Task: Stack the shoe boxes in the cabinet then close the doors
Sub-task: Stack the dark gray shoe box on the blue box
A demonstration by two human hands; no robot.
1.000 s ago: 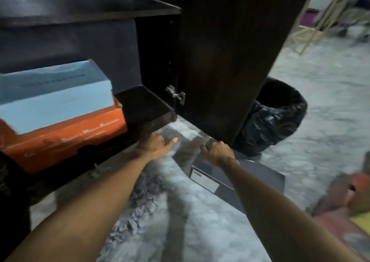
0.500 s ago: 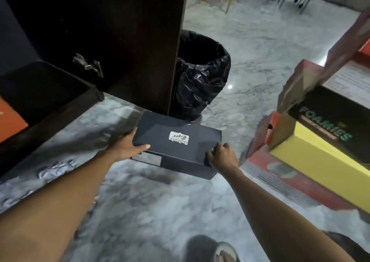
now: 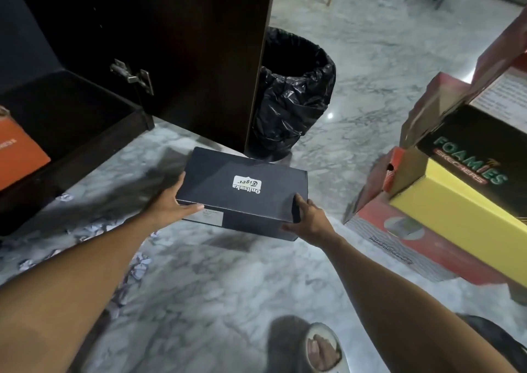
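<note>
Gripping the dark shoe box (image 3: 245, 189) at its two short ends, the left hand (image 3: 166, 206) and right hand (image 3: 309, 220) clamp it with fingers wrapped on the edges, over the marble floor (image 3: 216, 281), the open cabinet (image 3: 71, 122) at ten o'clock, the bin (image 3: 291, 96) at twelve.

Navy shoe box (image 3: 245, 181), orange box (image 3: 17, 156), grey-veined marble floor (image 3: 216, 281).

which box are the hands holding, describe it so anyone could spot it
Start at the open dark wooden cabinet door and the black-lined bin beside it. Just in front, over the marble floor, is a dark navy cardboard shoe box. Unlike its orange, red and yellow neighbours, it bears a small white label.
</note>
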